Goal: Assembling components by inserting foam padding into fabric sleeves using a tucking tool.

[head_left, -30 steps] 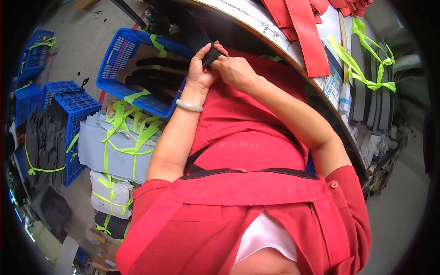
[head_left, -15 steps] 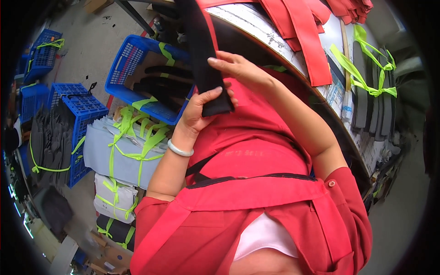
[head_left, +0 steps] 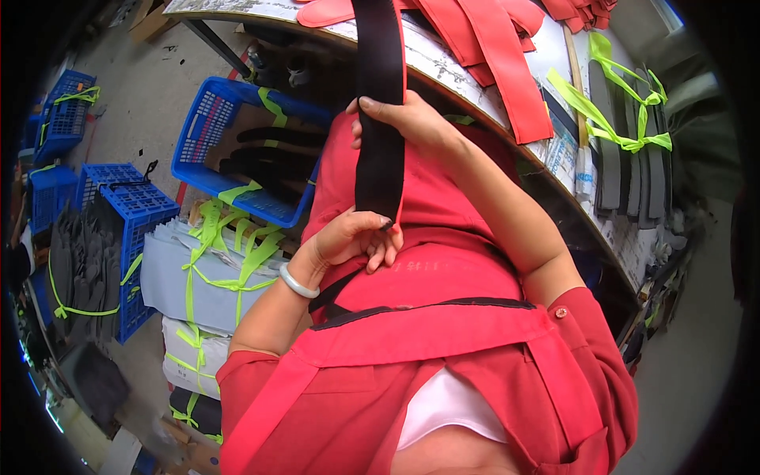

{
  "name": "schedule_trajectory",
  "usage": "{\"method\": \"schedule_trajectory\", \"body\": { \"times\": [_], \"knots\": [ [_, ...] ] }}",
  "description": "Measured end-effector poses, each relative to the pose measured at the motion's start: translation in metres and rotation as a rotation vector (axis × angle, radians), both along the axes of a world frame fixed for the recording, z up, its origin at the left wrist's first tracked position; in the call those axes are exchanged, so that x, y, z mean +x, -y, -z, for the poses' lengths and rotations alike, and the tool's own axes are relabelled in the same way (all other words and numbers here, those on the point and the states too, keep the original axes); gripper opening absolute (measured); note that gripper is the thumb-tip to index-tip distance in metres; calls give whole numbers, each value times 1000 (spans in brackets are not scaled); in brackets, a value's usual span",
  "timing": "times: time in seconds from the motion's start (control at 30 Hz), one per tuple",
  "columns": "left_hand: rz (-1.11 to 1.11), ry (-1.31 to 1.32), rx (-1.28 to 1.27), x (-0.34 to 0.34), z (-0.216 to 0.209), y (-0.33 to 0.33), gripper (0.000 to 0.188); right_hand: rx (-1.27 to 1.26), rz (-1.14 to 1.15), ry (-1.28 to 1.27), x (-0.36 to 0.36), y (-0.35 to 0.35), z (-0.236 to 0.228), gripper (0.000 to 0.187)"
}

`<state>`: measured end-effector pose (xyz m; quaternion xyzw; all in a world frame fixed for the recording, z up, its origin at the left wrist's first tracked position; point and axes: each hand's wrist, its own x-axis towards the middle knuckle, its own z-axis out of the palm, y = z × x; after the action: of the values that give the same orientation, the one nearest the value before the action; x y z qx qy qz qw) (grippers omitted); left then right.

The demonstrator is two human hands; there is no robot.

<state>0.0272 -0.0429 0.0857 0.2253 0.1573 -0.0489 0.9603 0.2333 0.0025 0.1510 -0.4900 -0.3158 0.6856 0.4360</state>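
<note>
A long black fabric strip (head_left: 380, 170) with a red edge along its right side hangs in front of my red apron (head_left: 443, 273). My left hand (head_left: 360, 239) pinches the strip's lower end between thumb and fingers. Higher up, my right hand (head_left: 400, 119) is closed round it, thumb on the black face and fingertips showing past its left edge. The strip's top end runs out of view over the bench.
Red fabric strips (head_left: 507, 71) lie on the worn white bench (head_left: 332, 30), one overhanging its edge. A blue basket (head_left: 190, 154) at left holds black strips. Bundled grey sheets (head_left: 170, 273) stand below it. Grey strips tied with green bands (head_left: 629, 142) sit on the right.
My left hand has moved down and toward my body with the strip's lower end. The strip now hangs straighter, and my right hand has closed round it instead of lying along its side.
</note>
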Motion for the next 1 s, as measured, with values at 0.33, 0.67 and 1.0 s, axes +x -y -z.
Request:
{"method": "schedule_trajectory", "body": {
  "times": [0.33,0.67,1.0],
  "knots": [
    [-525,-187,564,30,-20,-46,34,73,-2,22,-2,-21,-6,34],
    [-534,-41,296,32,-10,-38,34,-25,-201,79,-8,-16,20,38],
    [-961,-180,147,21,13,-59,20,370,-58,404,3,43,20,23]
  ]
}}
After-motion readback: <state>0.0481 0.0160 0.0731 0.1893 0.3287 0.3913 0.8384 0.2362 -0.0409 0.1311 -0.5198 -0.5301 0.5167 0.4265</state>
